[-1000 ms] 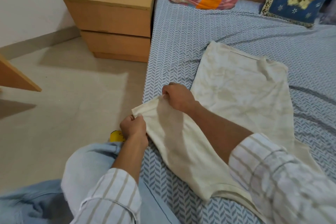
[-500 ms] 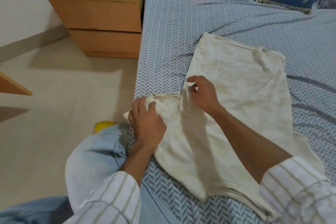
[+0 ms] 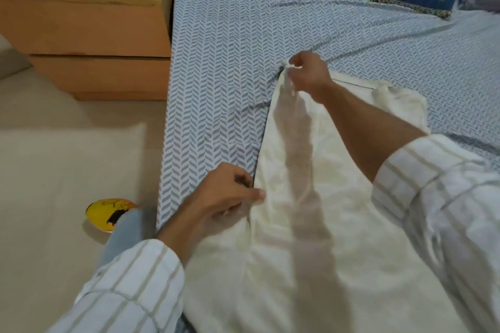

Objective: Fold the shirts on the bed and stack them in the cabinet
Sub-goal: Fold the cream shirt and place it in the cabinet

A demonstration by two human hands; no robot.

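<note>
Cream shirt (image 3: 324,211) spread flat near the left edge of the bed (image 3: 216,76). Right hand (image 3: 305,76) with fingers curled, pinching the far left corner of the shirt. Left hand (image 3: 224,197) pinching the left side edge of the shirt, closer to the near end.

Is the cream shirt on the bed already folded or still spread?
Partly folded. The cream shirt lies on the bed with its left side turned over; the left hand and right hand pinch that folded edge.
</note>
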